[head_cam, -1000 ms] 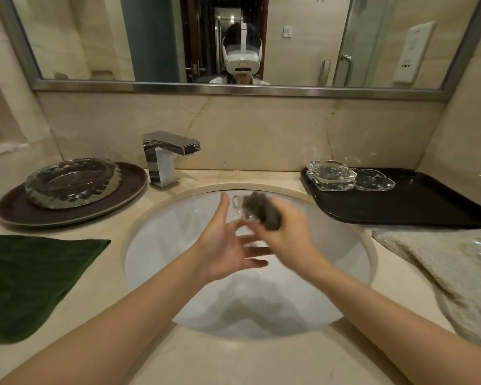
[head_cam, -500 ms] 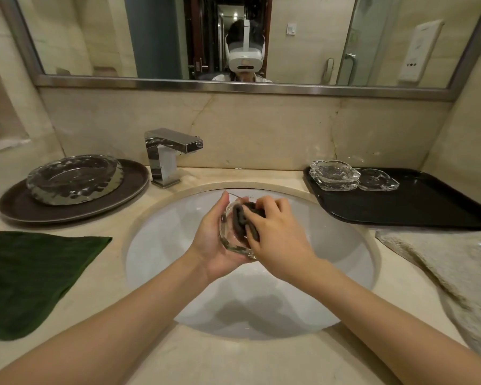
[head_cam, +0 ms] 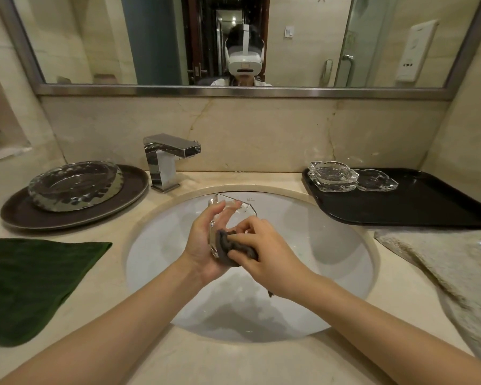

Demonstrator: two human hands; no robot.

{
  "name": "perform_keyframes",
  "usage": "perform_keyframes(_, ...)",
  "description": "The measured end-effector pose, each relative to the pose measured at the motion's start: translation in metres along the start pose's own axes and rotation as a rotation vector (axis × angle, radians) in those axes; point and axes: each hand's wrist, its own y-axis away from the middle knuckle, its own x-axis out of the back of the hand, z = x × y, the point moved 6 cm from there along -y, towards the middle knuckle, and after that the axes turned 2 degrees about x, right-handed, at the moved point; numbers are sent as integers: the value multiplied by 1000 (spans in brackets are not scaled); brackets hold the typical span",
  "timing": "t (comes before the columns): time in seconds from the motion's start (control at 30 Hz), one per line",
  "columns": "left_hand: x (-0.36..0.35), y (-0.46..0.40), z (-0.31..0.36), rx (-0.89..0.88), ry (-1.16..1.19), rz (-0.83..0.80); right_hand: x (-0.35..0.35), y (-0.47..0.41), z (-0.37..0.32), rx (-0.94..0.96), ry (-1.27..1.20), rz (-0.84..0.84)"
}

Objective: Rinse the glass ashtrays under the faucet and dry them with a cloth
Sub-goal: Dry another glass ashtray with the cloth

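Over the middle of the sink (head_cam: 345,273), closest to the camera, both hands work one glass ashtray (head_cam: 233,209). The left hand (head_cam: 206,245) cradles it tilted on edge, fingers curled up around its rim and the thumb on the near side. The right hand (head_cam: 264,251) pinches a small dark cloth (head_cam: 233,247) and presses it against the lower part of the glass — a wipe, by the look of it, rather than a rinse, since no water runs from the faucet (head_cam: 170,159).

The main risk is the ashtray slipping. It is smooth, probably wet, and held only by its rim; a firm push from the cloth could lever it out of the left fingers and drop it into the hard basin, where it may chip or crack. The cloth is bunched small, so bare fingertips could meet a faceted edge.

Further back, a large glass dish (head_cam: 72,184) sits on a round brown plate (head_cam: 128,190) at the left, with a green cloth (head_cam: 34,279) on the counter in front of it. At the right, a black tray (head_cam: 428,207) holds a stack of ashtrays (head_cam: 332,176) at its near-left corner and one more (head_cam: 375,183) just beside — an elbow swinging out could knock that stack. A pale towel (head_cam: 456,273) lies on the counter at the right.
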Motion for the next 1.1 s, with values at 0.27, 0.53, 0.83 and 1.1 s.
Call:
perform_keyframes(0.27,-7,4,-1,23,-8,-145,18,1,12,116,340,34)
perform_keyframes(0.53,-23,5,-21,180,128,-221,43,-3,0,116,610,509)
perform_keyframes(0.83,-9,6,-2,45,85,-143,18,2,-8,229,235,-29)
perform_keyframes(1.1,-9,-4,-7,61,99,-176,55,-6,25,136,635,257)
